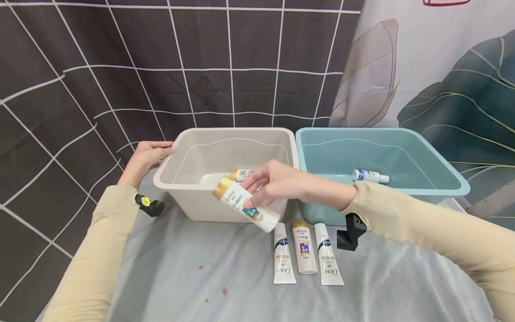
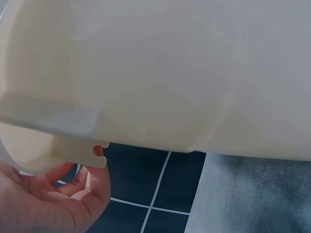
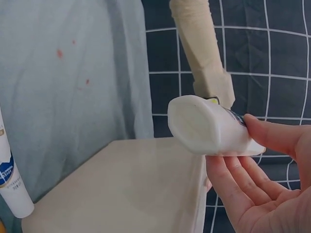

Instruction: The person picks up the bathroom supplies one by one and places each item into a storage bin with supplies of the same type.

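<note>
My right hand (image 1: 277, 181) pinches a white shampoo bottle with a gold cap (image 1: 245, 203) between thumb and fingers. The bottle is tilted, in front of the beige bin's near rim. In the right wrist view the base of the shampoo bottle (image 3: 194, 126) faces the camera, thumb above and fingers below. At the far left, my left hand (image 1: 149, 156) grips the rim of the beige bin (image 1: 225, 208). From the left wrist view, the left hand's fingers (image 2: 97, 187) curl under that rim. Another gold-capped white bottle (image 1: 242, 174) lies inside the beige bin, partly hidden by my right hand.
A blue bin (image 1: 436, 192) stands against the beige one, holding a small white-and-blue tube (image 1: 370, 176). Before the bins lie a Dove tube (image 1: 284, 264), a gold-capped bottle (image 1: 304, 250) and a second Dove tube (image 1: 330, 264) on grey cloth (image 1: 181, 277). Curtains hang behind.
</note>
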`<act>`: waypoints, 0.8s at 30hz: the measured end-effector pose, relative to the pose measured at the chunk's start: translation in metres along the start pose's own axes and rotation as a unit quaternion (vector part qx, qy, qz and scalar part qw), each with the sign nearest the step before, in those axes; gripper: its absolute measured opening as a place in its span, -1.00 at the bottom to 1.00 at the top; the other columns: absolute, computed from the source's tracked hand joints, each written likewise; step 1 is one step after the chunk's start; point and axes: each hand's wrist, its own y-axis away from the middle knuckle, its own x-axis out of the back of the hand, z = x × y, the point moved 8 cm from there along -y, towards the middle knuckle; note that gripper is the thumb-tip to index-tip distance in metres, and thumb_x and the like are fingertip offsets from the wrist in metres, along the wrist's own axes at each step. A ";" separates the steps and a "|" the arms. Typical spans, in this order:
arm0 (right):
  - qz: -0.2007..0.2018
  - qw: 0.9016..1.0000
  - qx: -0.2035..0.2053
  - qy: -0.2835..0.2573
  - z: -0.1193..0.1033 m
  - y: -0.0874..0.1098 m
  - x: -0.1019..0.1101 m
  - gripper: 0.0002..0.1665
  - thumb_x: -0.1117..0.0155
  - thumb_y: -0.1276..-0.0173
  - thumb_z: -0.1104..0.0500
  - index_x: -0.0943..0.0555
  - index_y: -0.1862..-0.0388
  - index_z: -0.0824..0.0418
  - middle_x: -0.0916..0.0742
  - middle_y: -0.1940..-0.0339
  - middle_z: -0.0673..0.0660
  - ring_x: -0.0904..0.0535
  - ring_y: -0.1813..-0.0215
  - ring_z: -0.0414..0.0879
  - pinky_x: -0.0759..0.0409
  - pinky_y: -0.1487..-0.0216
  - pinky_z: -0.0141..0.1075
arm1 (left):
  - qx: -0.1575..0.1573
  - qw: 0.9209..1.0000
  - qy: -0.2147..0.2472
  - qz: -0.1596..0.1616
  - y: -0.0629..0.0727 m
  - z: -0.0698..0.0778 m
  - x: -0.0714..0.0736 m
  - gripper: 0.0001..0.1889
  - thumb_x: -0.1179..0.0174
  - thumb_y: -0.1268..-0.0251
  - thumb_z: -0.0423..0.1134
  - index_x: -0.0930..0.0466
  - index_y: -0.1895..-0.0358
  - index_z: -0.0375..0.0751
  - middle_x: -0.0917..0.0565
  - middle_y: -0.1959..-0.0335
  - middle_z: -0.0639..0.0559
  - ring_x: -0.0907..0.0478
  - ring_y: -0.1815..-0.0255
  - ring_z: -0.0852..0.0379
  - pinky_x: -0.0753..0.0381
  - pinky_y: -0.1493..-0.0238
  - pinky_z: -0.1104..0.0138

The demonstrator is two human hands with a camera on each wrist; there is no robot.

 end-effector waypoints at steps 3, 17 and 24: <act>0.000 1.000 0.000 0.001 -0.002 -0.001 0.002 -0.53 -0.43 -0.09 0.25 -0.64 -0.04 0.23 -0.77 0.14 0.11 -0.66 0.15 -0.16 -0.69 0.15 -0.28 | 0.000 1.000 -0.001 0.002 0.000 0.000 0.000 -0.44 -0.14 -0.35 -0.11 -0.36 -0.36 -0.25 -0.41 -0.34 -0.29 -0.48 -0.17 -0.02 -0.43 -0.34 0.05; -0.005 1.000 -0.008 -0.005 -0.005 -0.007 0.006 -0.54 -0.41 -0.11 0.27 -0.62 -0.04 0.25 -0.77 0.11 0.13 -0.65 0.14 -0.18 -0.69 0.12 -0.29 | -0.008 1.000 -0.007 -0.002 0.001 0.001 -0.001 -0.45 -0.14 -0.36 -0.10 -0.36 -0.35 -0.26 -0.43 -0.31 -0.29 -0.51 0.03 0.17 -0.44 -0.33 0.06; -0.003 1.000 -0.014 -0.009 -0.006 -0.012 0.009 -0.56 -0.41 -0.12 0.26 -0.62 -0.04 0.26 -0.77 0.10 0.13 -0.65 0.14 -0.17 -0.70 0.12 -0.27 | -0.009 1.000 -0.003 -0.008 0.002 0.001 -0.001 -0.44 -0.13 -0.37 -0.12 -0.34 -0.37 -0.26 -0.40 -0.35 -0.30 -0.40 -0.29 -0.11 -0.39 -0.36 0.01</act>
